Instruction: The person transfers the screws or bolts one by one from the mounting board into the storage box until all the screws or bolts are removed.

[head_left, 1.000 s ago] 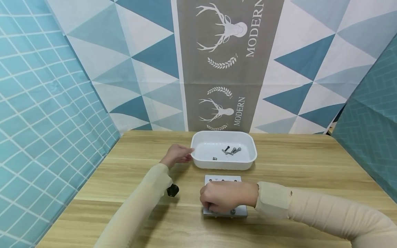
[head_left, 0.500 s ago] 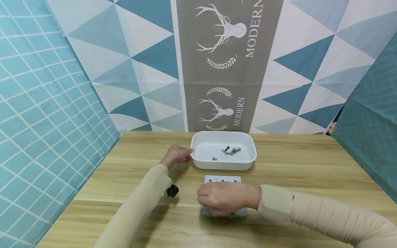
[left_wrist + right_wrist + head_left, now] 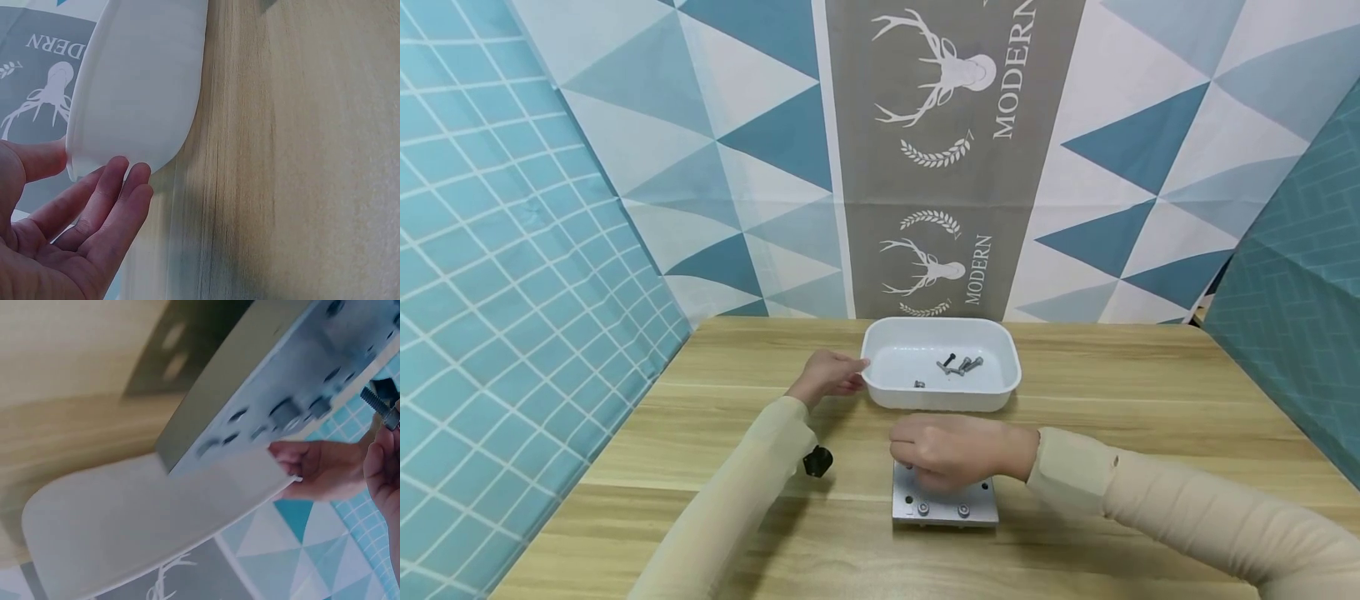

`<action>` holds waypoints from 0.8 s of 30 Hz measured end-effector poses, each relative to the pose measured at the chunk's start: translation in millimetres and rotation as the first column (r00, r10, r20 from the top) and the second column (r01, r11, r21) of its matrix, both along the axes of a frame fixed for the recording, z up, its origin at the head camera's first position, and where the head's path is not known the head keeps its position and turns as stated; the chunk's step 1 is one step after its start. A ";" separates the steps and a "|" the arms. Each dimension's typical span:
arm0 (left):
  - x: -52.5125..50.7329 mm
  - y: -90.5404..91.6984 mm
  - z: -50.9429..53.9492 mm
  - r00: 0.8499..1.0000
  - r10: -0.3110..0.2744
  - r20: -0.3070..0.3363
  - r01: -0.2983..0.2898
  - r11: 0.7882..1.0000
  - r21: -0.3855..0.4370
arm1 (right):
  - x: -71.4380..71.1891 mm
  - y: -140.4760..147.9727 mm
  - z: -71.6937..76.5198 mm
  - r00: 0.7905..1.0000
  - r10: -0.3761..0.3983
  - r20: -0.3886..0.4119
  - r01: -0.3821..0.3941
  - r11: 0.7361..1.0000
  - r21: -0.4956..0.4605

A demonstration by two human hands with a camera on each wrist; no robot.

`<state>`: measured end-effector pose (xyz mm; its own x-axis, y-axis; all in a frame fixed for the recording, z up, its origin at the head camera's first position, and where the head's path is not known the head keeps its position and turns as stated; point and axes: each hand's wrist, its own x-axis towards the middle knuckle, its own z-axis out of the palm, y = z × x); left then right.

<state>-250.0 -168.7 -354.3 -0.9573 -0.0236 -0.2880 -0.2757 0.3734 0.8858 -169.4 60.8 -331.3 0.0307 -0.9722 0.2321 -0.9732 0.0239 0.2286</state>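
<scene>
My left hand (image 3: 827, 375) pinches the left end of the white tray (image 3: 940, 401), thumb at the rim and fingertips against the outer wall in the left wrist view. Several loose screws (image 3: 967, 365) lie inside the tray. In front of it stands a silver metal block (image 3: 943, 521) with holes in its top. Two socket head screws (image 3: 922, 508) sit along its front edge. Over the block's rear part is my right hand (image 3: 951, 450), covering some holes. The right wrist view shows this hand's fingertips holding a threaded screw (image 3: 378, 406) clear of the block.
A small black device (image 3: 817, 461) sits at my left wrist. The wooden table (image 3: 1112, 383) ends at a patterned cloth backdrop (image 3: 925, 183) behind the tray. Tiled-pattern cloth (image 3: 512, 250) hangs along the left side.
My right hand has lifted from the block's front left and shifted toward its rear, uncovering the front screws. My left hand and the tray stay in place.
</scene>
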 end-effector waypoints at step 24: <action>0.2 1.6 1.6 1.000 0.027 -0.001 -0.027 1.000 0.015 | -77.2 42.0 22.9 0.911 -0.311 0.271 0.336 0.941 -0.047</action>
